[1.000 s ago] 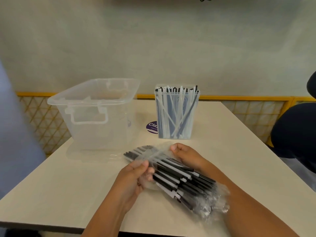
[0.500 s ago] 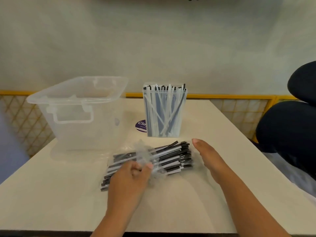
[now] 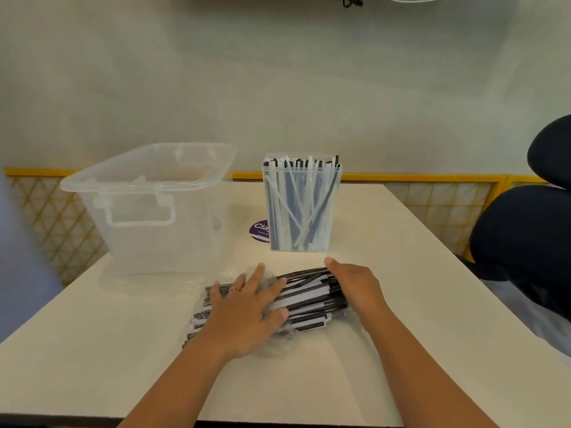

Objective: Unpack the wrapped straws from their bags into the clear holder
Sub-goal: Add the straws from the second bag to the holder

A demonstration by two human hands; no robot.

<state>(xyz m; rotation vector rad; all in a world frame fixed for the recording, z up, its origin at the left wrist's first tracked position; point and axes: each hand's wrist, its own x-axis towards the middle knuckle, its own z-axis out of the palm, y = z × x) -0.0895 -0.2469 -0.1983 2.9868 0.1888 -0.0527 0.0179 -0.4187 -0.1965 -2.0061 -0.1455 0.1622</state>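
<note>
A bundle of black-and-white wrapped straws lies flat on the white table, with crumpled clear bag plastic around and under it. My left hand lies spread over the bundle's left half, fingers straight, pressing on straws and plastic. My right hand rests against the bundle's right end, fingers extended along the straw tips. Behind them stands the clear holder, upright and filled with several wrapped straws.
A large clear storage bin with a handle stands at the back left. A purple round sticker lies on the table beside the holder. A dark-clothed person sits at the right edge. The table's front edge is close to me.
The straw bundle was turned from a diagonal to lie nearly crosswise on the table. My left hand let go of the plastic and flattened on the bundle; my right hand moved in against its right end.
</note>
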